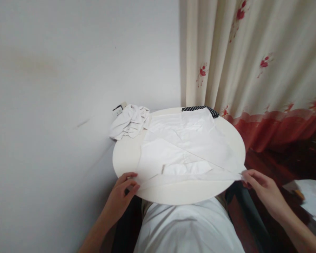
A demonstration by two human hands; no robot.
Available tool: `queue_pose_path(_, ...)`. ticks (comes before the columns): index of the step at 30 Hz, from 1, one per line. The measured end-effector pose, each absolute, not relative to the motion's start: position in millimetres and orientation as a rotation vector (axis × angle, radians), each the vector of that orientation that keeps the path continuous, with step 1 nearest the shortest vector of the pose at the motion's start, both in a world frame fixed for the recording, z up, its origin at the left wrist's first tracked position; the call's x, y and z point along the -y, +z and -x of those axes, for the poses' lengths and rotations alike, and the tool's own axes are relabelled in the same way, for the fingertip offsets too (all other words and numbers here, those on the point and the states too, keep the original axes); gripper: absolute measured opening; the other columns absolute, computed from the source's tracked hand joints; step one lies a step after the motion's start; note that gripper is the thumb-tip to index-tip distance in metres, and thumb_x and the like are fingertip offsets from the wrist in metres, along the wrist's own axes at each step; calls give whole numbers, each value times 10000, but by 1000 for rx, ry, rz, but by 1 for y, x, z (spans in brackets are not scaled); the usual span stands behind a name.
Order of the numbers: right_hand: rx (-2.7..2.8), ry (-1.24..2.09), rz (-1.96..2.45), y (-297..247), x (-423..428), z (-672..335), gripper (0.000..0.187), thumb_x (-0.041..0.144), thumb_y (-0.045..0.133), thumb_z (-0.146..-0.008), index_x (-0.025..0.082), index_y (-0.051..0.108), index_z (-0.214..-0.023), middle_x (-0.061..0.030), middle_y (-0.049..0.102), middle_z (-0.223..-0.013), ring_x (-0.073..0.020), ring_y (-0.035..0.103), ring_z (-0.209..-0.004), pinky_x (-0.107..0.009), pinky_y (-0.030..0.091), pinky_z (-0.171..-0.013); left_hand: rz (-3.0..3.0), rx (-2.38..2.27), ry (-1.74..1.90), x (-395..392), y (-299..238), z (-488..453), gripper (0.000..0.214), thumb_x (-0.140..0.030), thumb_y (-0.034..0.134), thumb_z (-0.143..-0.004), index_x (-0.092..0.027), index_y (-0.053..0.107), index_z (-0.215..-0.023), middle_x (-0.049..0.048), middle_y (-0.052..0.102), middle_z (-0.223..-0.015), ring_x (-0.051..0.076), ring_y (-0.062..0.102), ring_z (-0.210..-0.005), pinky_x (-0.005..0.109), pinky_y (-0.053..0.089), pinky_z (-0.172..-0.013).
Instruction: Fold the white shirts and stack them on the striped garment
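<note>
A thin white cloth (200,140), possibly a garment, lies spread over a round white tabletop (126,154), with creases and a folded flap along its near side. At the near left corner of the cloth, my left hand (123,193) has its thumb and fingertips closed on the edge. My right hand (260,186) pinches the near right corner, pulled out just past the table rim. A crumpled white cloth (130,121) with a tag-like dark and white piece sits at the far left. Black-and-white striped fabric (200,109) shows at the far edge.
A white wall (81,88) stands close along the left and behind the table. Cream curtains (252,70) with red flowers and a red hem hang at the back right. White items (313,200) lie low at the right, on the dark floor. My lap is under the near rim.
</note>
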State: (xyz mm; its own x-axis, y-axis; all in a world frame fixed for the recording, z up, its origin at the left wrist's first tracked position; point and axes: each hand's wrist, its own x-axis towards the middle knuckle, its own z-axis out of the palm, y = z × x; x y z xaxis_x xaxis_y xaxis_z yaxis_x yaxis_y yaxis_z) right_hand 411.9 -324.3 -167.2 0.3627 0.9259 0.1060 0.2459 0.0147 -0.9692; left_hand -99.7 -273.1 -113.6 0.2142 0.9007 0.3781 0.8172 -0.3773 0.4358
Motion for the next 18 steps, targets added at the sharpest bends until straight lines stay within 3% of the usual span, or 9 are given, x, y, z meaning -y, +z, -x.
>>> queue_pose_path(12, 1280, 670, 1590, -156, 320, -403, 389, 494, 617, -873, 212, 563, -611, -3, 557, -576, -154, 502, -564, -268, 395, -540, -2291, -1643, 874, 270, -112, 91, 483, -563, 510, -937, -201, 625, -639, 109, 656, -1174, 257, 674, -962, 362, 587, -756)
queue_pose_path(15, 1241, 643, 1547, -153, 319, -399, 332, 473, 669, -839, 227, 520, -675, 29, 523, -548, -138, 477, -516, -261, 372, -509, -2361, -1651, 901, 267, -115, 92, 447, -518, 522, -933, -208, 576, -616, 106, 670, -1133, 259, 667, -984, 372, 576, -785)
queue_pose_path(18, 1192, 670, 1464, -154, 319, -400, 282, 473, 702, -828, 243, 547, -875, 58, 520, -558, -141, 493, -497, -261, 376, -491, -2427, -1649, 880, 263, -119, 96, 398, -480, 524, -929, -218, 564, -633, 94, 677, -1127, 264, 653, -1042, 396, 560, -869)
